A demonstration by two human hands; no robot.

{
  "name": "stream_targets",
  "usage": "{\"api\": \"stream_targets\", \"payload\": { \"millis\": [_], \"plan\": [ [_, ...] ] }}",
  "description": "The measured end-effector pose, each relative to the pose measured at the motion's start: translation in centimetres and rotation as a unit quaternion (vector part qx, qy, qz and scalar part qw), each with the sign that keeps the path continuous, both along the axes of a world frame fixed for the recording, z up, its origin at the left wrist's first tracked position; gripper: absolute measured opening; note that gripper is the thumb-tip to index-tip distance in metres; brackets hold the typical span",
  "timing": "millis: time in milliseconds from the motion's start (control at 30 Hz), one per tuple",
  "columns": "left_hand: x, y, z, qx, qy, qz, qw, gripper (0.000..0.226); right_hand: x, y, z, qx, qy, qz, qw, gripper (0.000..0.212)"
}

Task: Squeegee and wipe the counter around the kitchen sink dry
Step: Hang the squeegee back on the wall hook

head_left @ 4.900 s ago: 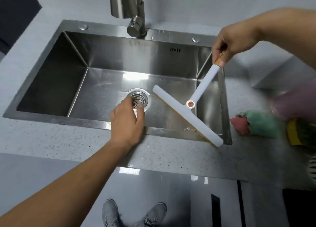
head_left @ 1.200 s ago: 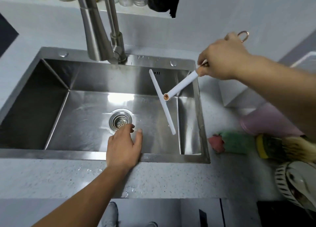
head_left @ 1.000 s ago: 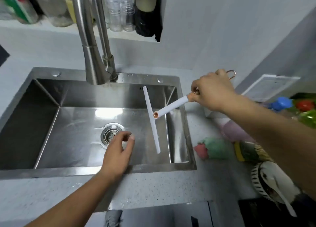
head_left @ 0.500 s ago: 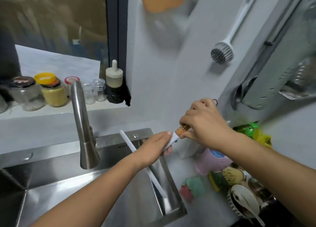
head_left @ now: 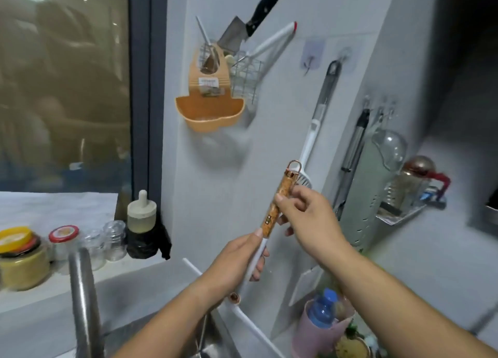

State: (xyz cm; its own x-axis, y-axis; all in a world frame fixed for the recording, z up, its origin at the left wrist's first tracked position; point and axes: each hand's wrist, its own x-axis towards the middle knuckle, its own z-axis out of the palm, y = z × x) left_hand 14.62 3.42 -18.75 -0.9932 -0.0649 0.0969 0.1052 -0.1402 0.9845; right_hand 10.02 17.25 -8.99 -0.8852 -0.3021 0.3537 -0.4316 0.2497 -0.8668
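Evidently the squeegee [head_left: 273, 217] is held upright before the wall, left hand [head_left: 237, 263] closed on its white shaft and right hand [head_left: 307, 214] on the patterned grip, so hanging its ring on the hook [head_left: 308, 63] seems next.

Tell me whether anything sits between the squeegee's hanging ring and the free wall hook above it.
Nothing visible does. Both hands, left hand and right hand, hold the squeegee upright, its ring below the empty hook; bare wall lies between. The hanging brush is close on the right.
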Motion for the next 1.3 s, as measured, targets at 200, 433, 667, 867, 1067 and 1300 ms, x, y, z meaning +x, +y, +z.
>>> {"api": "stream_targets", "payload": {
  "millis": [200, 433, 667, 867, 1067, 1300],
  "plan": [
    [-3.2, -1.8, 6.8, 0.011, 0.045, 0.006, 0.999, 0.038, -2.7, -2.3, 6.3, -0.026, 0.036, -0.014, 0.999, 0.016],
    [-9.3, -4.2, 15.4, 0.047, 0.120, 0.030, 0.991, 0.031, -6.2, -5.4, 12.8, -0.044, 0.071, -0.059, 0.995, 0.022],
    [-12.6, -5.2, 18.7, 0.073, 0.127, -0.015, 0.989, 0.020, -9.0, -7.1, 14.8, -0.105, 0.062, -0.103, 0.987, 0.022],
    [-14.5, -5.6, 18.7, 0.088, 0.115, -0.002, 0.990, 0.017, -9.1, -8.2, 14.8, -0.129, 0.047, -0.130, 0.982, 0.052],
    [-15.8, -5.2, 18.8, 0.090, 0.107, -0.005, 0.990, 0.017, -8.2, -7.9, 14.8, -0.155, 0.057, -0.098, 0.981, 0.060],
    [-16.9, -4.2, 19.5, 0.089, 0.115, -0.008, 0.989, 0.034, -8.1, -7.3, 13.7, -0.128, 0.109, -0.064, 0.984, 0.048]
  ]
}}
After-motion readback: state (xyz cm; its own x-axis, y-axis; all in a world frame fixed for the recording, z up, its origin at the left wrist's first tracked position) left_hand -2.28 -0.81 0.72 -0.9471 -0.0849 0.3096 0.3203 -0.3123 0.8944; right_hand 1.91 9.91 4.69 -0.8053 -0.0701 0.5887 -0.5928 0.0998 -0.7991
